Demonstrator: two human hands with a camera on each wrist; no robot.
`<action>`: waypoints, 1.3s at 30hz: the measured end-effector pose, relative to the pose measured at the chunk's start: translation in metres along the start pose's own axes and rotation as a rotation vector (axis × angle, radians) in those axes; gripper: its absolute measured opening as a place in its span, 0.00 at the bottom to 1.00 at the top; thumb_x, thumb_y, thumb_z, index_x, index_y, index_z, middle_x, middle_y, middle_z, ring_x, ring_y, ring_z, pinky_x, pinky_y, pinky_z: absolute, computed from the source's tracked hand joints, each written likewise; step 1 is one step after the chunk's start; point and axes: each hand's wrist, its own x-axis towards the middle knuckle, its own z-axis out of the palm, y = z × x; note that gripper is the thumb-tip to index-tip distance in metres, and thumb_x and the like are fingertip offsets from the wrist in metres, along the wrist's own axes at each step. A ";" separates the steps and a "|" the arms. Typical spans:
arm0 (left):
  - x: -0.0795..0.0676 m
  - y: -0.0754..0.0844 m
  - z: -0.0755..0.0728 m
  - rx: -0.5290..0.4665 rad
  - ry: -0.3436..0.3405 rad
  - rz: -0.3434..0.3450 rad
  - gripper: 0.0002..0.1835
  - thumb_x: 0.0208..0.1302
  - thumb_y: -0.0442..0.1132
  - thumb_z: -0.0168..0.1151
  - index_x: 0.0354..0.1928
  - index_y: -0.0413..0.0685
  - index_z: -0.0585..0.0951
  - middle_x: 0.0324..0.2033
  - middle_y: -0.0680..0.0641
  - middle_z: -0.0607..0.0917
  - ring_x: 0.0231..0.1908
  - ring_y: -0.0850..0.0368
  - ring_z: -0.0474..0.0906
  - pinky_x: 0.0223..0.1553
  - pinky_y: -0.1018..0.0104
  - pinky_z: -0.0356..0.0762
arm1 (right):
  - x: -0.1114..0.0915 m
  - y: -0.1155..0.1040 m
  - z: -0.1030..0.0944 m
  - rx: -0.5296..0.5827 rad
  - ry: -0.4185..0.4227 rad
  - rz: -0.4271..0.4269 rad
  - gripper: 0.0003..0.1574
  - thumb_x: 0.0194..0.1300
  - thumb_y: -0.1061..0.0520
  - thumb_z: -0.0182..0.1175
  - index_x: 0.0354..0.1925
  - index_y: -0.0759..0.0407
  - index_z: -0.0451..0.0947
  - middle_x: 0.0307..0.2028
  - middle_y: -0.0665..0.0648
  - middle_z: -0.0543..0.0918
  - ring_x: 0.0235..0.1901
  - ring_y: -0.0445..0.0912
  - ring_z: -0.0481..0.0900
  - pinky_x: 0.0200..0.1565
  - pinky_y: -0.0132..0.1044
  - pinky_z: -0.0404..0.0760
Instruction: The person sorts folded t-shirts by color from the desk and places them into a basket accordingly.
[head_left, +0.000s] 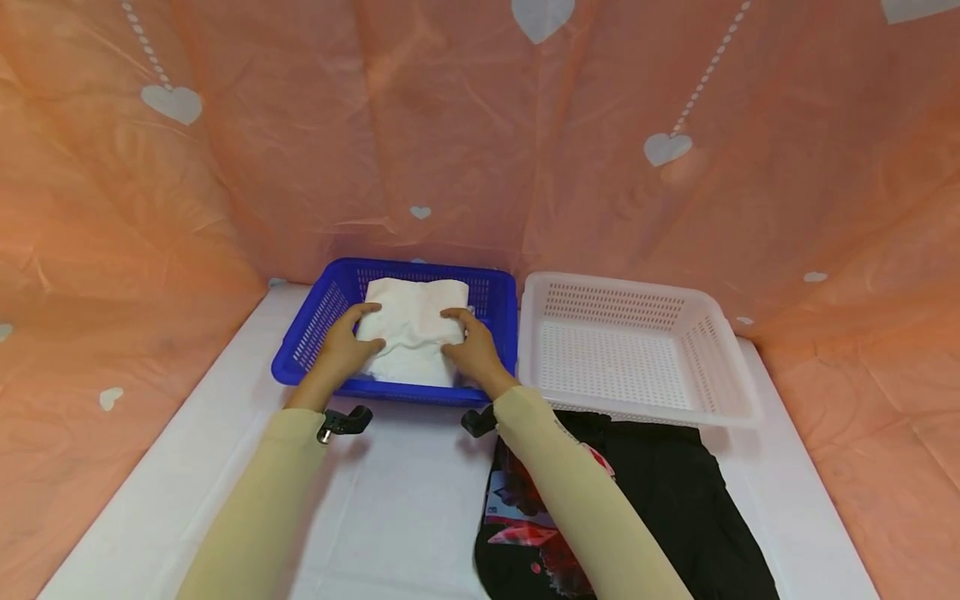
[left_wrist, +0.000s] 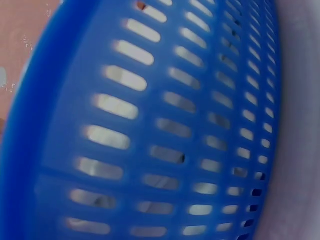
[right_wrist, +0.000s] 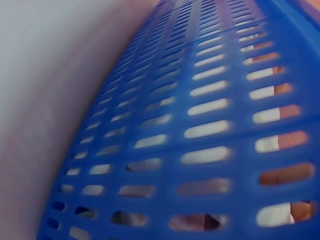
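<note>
Pale sleeves nearest us now, in front of the blue basket, with both hands over its rim! Inside that basket sits the white cloth, and here's the action: left hand gripping its left side, thumb and finger laid over the top, right hand gripping the opposite side likewise. Through the basket's slots, the right wrist view catches skin right beside white fabric; the left wrist view is mostly blue plastic. Just right of the basket, a white basket; in front and to the right, black clothing with a colourful print, partly hidden by the right sleeve. Beneath the basket, a white table; behind it, an orange curtain with pale hearts.
</note>
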 end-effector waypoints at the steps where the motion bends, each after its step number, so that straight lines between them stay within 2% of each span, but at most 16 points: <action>1: 0.000 0.000 0.000 -0.002 -0.011 -0.008 0.32 0.60 0.32 0.61 0.68 0.47 0.66 0.70 0.35 0.62 0.71 0.38 0.55 0.68 0.41 0.55 | 0.000 0.000 0.000 -0.006 -0.007 0.013 0.35 0.55 0.68 0.63 0.60 0.48 0.73 0.64 0.62 0.73 0.56 0.53 0.71 0.53 0.46 0.74; 6: 0.003 -0.004 -0.001 0.014 -0.053 -0.039 0.32 0.61 0.34 0.61 0.68 0.46 0.65 0.70 0.33 0.61 0.71 0.36 0.54 0.69 0.41 0.54 | 0.002 0.001 0.001 -0.052 -0.041 0.052 0.37 0.54 0.68 0.64 0.62 0.49 0.72 0.65 0.61 0.71 0.61 0.53 0.70 0.57 0.47 0.74; 9: 0.004 -0.006 0.000 0.031 -0.068 -0.052 0.32 0.61 0.35 0.61 0.68 0.45 0.66 0.69 0.32 0.62 0.71 0.36 0.54 0.69 0.42 0.53 | 0.001 0.003 0.001 -0.081 -0.069 0.072 0.38 0.54 0.68 0.64 0.63 0.51 0.70 0.65 0.61 0.71 0.60 0.54 0.71 0.57 0.47 0.74; 13: 0.006 -0.005 0.000 0.070 -0.081 -0.075 0.31 0.62 0.37 0.60 0.67 0.43 0.66 0.69 0.32 0.62 0.71 0.35 0.54 0.70 0.42 0.53 | 0.001 0.002 0.001 -0.128 -0.103 0.082 0.39 0.55 0.67 0.63 0.65 0.54 0.68 0.65 0.62 0.71 0.59 0.54 0.71 0.60 0.47 0.72; 17: 0.006 -0.004 0.000 0.091 -0.070 -0.079 0.30 0.63 0.38 0.60 0.67 0.43 0.67 0.68 0.32 0.64 0.70 0.35 0.56 0.69 0.42 0.54 | 0.001 0.001 0.002 -0.180 -0.120 0.087 0.38 0.57 0.66 0.63 0.66 0.56 0.67 0.66 0.62 0.71 0.64 0.54 0.68 0.65 0.46 0.68; 24: 0.003 -0.004 0.003 0.080 0.008 -0.037 0.29 0.61 0.37 0.61 0.65 0.43 0.70 0.65 0.33 0.68 0.68 0.36 0.60 0.68 0.43 0.57 | 0.000 -0.001 0.003 -0.190 -0.110 0.107 0.39 0.56 0.67 0.62 0.66 0.56 0.67 0.66 0.61 0.70 0.62 0.54 0.69 0.62 0.46 0.71; 28: 0.001 -0.005 0.007 0.093 0.070 -0.014 0.28 0.60 0.36 0.61 0.64 0.41 0.71 0.63 0.32 0.71 0.66 0.36 0.63 0.67 0.44 0.59 | -0.005 -0.001 0.001 -0.174 -0.059 0.105 0.37 0.56 0.64 0.62 0.65 0.58 0.67 0.64 0.64 0.72 0.63 0.55 0.69 0.64 0.47 0.69; 30: 0.001 -0.006 0.009 0.079 0.117 -0.001 0.27 0.60 0.36 0.61 0.63 0.41 0.72 0.62 0.33 0.72 0.63 0.36 0.67 0.64 0.45 0.63 | -0.007 -0.004 -0.002 -0.176 -0.036 0.099 0.37 0.57 0.62 0.63 0.65 0.59 0.67 0.63 0.66 0.73 0.63 0.57 0.69 0.64 0.48 0.68; 35: -0.002 -0.001 0.010 -0.031 0.249 0.107 0.24 0.59 0.35 0.62 0.59 0.43 0.76 0.57 0.34 0.74 0.54 0.37 0.74 0.55 0.47 0.72 | -0.015 -0.014 -0.018 -0.168 -0.027 0.033 0.37 0.60 0.55 0.62 0.67 0.56 0.65 0.62 0.67 0.71 0.59 0.58 0.72 0.59 0.51 0.73; 37: -0.006 0.003 0.009 -0.070 0.285 0.163 0.23 0.58 0.34 0.63 0.58 0.43 0.77 0.55 0.34 0.75 0.53 0.37 0.75 0.50 0.53 0.75 | -0.021 -0.018 -0.026 -0.138 -0.048 -0.010 0.38 0.61 0.54 0.62 0.67 0.53 0.64 0.62 0.67 0.70 0.57 0.58 0.73 0.56 0.51 0.74; 39: -0.012 0.007 0.007 -0.093 0.295 0.207 0.22 0.58 0.33 0.64 0.57 0.44 0.78 0.54 0.35 0.76 0.53 0.38 0.76 0.45 0.63 0.75 | -0.028 -0.022 -0.034 -0.088 -0.077 -0.045 0.38 0.61 0.53 0.62 0.68 0.52 0.64 0.62 0.67 0.69 0.56 0.59 0.74 0.54 0.52 0.76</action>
